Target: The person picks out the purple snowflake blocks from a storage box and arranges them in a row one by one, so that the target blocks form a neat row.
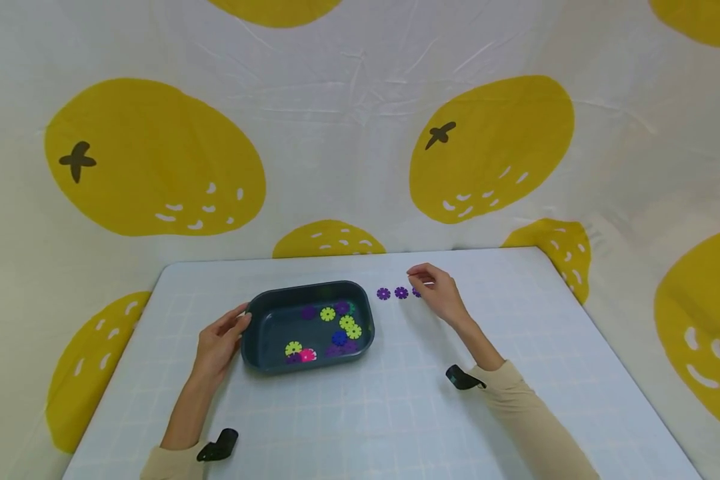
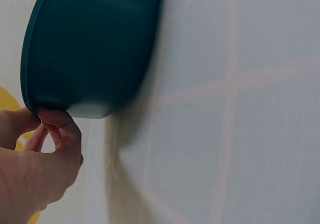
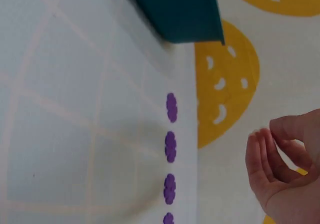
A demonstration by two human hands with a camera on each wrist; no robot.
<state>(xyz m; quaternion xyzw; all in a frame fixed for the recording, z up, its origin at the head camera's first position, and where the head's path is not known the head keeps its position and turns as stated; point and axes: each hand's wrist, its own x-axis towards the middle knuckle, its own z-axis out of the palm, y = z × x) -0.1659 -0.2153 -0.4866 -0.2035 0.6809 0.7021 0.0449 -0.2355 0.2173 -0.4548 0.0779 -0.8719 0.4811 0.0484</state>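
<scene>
A dark teal tray [image 1: 270, 337] stands left of the table's middle and holds loose snowflake-shaped discs in yellow, purple, blue, green and pink. At its left end my left hand [image 1: 217, 343] pinches the rim between thumb and fingers, as the left wrist view also shows. To the right of the tray lies a row of purple discs [image 1: 383, 293]; the right wrist view shows several. Over the right part of this row hovers my right hand [image 1: 437, 292], fingers bent loosely and thumb near the fingertips. Nothing shows between them. This hand partly covers one disc in the head view.
The white table [image 1: 396, 413] has a faint grid pattern. Behind it and at its sides hangs a pale cloth [image 1: 348, 153] printed with large yellow fruits. A black band piece [image 1: 219, 445] sits at the left wrist, and another [image 1: 463, 378] at the right.
</scene>
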